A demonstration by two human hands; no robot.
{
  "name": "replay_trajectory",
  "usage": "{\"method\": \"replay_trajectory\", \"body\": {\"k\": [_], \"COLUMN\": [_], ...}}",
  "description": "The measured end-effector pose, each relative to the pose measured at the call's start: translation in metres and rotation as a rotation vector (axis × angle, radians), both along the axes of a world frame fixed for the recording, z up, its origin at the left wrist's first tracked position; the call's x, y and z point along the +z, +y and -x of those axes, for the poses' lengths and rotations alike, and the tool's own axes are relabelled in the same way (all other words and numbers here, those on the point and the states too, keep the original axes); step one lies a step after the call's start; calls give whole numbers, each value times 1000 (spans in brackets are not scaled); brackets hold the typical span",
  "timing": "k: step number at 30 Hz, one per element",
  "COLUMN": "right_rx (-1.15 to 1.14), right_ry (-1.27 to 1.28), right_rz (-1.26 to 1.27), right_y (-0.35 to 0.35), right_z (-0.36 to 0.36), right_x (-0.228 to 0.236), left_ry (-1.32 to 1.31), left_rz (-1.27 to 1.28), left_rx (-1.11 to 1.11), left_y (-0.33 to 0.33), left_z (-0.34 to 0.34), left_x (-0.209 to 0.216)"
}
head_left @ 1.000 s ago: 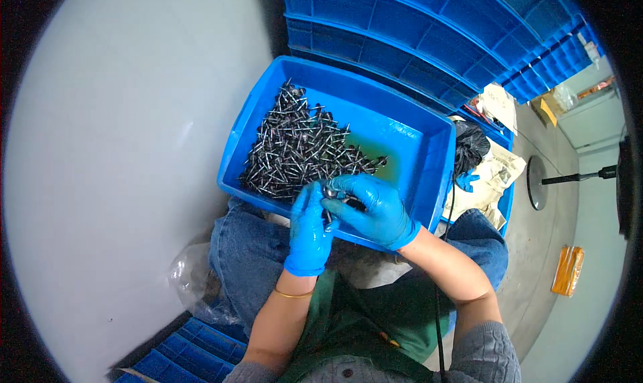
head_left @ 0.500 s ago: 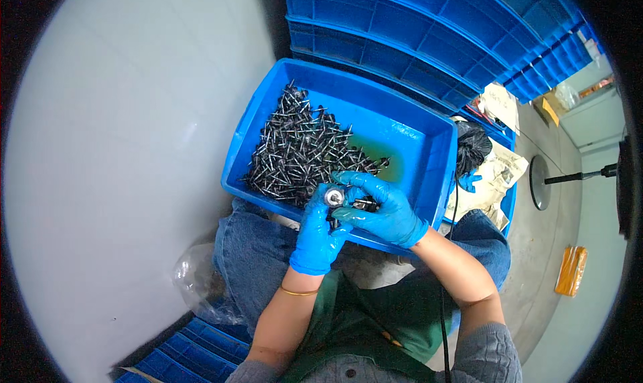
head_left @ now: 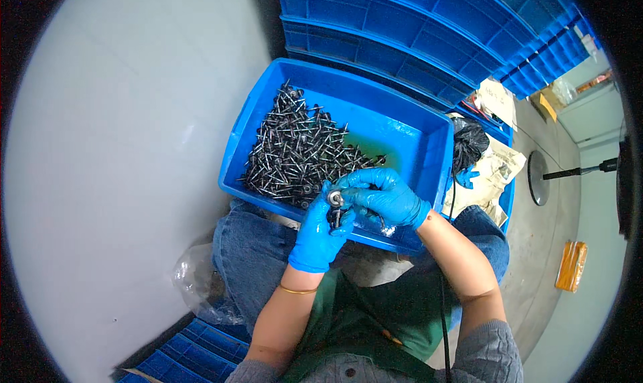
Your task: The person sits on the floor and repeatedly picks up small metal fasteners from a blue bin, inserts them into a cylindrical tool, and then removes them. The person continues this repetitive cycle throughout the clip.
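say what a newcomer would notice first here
Likely the heap of dark metal pins, on the left side of the blue tub. Over its near edge, the gloved left hand holds a round-headed metal part, the gloved right hand close beside it. Blue crates stand stacked behind the tub.

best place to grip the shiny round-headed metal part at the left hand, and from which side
Probably pinch the shiny metal part by the rim of its round head, coming from above: the head faces up toward the camera, while the left hand and right hand crowd its sides.
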State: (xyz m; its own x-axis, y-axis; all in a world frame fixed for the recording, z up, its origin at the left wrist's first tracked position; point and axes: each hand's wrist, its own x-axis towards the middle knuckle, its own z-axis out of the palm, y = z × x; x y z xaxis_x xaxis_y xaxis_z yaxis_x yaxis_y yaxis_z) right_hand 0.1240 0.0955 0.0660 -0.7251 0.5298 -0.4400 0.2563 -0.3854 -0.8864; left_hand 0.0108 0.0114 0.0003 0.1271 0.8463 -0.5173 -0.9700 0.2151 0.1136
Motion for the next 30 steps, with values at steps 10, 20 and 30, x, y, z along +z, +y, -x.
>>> {"method": "replay_trajectory", "body": {"k": [10, 20, 30], "right_rx": [86, 49, 71], "right_ry": [-106, -83, -51], "right_rz": [-253, -70, -130], "right_y": [11, 15, 6], "right_z": [13, -2, -4], "right_x": [-11, -23, -19], "left_ry": [292, 84, 2], "left_rz": [66, 144, -32], "left_rx": [10, -40, -76], "left_y": [3, 3, 2], "left_z": [-1, -6, -2], "left_x": [9, 11, -5]}}
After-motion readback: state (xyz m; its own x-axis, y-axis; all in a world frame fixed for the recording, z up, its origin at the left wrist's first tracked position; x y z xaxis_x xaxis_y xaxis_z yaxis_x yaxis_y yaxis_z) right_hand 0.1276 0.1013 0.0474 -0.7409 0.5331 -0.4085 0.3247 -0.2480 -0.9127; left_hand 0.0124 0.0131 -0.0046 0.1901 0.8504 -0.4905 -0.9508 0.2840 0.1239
